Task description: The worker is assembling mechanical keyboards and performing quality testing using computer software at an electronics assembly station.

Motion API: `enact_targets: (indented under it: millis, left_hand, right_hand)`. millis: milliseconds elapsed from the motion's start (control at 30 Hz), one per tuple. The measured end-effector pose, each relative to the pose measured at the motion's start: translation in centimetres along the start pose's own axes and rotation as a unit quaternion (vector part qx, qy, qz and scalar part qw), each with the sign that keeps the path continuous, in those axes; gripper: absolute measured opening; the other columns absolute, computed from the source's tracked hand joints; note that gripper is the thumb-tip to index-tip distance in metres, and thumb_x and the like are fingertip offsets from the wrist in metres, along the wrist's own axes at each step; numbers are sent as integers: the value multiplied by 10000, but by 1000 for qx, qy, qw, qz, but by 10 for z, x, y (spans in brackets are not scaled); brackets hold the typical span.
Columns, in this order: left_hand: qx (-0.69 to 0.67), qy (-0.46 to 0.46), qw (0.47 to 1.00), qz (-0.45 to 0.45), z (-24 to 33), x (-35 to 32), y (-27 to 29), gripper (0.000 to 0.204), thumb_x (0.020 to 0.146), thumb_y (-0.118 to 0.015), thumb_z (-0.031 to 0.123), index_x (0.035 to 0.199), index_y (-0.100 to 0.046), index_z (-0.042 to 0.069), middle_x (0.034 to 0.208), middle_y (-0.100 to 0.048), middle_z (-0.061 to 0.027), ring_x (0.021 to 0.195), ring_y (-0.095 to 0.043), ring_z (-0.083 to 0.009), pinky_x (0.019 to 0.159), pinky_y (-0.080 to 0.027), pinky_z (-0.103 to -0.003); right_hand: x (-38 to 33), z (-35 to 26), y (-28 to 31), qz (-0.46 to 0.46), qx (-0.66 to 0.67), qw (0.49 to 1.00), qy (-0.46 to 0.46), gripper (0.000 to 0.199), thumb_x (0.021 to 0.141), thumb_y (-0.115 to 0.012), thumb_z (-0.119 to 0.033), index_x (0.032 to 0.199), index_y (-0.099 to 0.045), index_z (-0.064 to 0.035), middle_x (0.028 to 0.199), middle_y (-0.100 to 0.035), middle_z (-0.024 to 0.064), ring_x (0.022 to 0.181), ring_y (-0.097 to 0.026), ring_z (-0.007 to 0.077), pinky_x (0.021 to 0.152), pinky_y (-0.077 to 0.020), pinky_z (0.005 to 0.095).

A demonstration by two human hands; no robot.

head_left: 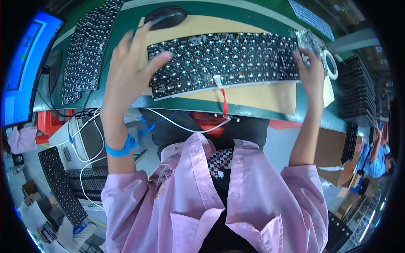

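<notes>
A long black keyboard circuit board (223,59), dotted with rows of small bright components, lies on a tan sheet (270,99). A white connector with a red cable (223,99) is attached at its lower edge. My left hand (130,63) is over the board's left end, thumb and fingers spread, slightly blurred, holding nothing. At the other end, my right hand (311,69) rests palm down with its thumb apart from the fingers. Whether its fingertips press on the board or only hover cannot be told. Crumpled clear plastic (310,40) lies just beyond them.
A black mouse (166,17) sits beyond the board. More keyboard boards (90,50) lie at left beside a blue-lit monitor (25,67). At right are a white tape roll (330,65) and a stack of dark boards (357,90). A co-worker (375,156) is far right.
</notes>
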State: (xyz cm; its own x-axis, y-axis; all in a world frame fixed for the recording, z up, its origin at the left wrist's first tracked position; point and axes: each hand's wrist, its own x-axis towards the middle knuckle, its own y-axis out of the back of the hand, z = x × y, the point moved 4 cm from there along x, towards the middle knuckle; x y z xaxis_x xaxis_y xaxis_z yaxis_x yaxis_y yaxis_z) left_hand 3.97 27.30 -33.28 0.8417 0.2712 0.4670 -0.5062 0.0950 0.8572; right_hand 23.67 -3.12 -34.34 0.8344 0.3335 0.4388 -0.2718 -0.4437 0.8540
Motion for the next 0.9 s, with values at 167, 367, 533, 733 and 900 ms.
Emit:
enact_targets:
  millis: [167,367,533,733,900]
  left_hand:
    - [-420,289,853,-114,-41,-49,-25,190,787,-602,134,860,-524,-23,861,-598,-110,595,-549,-160,484,-449,-269]
    - [-586,298,752,-49,-44,-52,-47,565,686,-587,-55,1194,-347,5,746,-537,-78,565,-526,-155,429,-456,-252]
    - [-617,334,699,-140,-18,-73,9,519,673,-617,-57,1149,-430,33,700,-523,-50,566,-526,-145,421,-460,-236]
    - [-478,126,866,77,5,-7,71,445,645,-663,-76,1041,-485,19,769,-570,-26,703,-570,-114,605,-470,-212]
    - [-283,-83,913,282,-30,16,36,241,533,-562,-112,701,-514,54,769,-584,-23,642,-536,-166,563,-421,-256]
  right_hand:
    - [13,57,-35,-154,186,968,-71,467,774,-620,-212,1100,-503,101,997,-595,181,833,-570,205,732,-446,273]
    - [26,100,-29,-232,262,936,-46,176,701,-647,-91,775,-541,29,603,-351,-33,535,-289,68,478,-264,206]
    - [9,90,27,-222,334,909,-110,409,689,-650,-58,1051,-499,60,824,-517,59,702,-471,109,642,-366,179]
    - [53,63,98,22,399,917,-10,379,724,-598,-51,1084,-491,7,921,-536,77,780,-503,140,736,-392,219]
    - [62,51,52,106,297,942,111,41,752,-452,-20,773,-442,-54,904,-569,69,791,-490,137,761,-375,246]
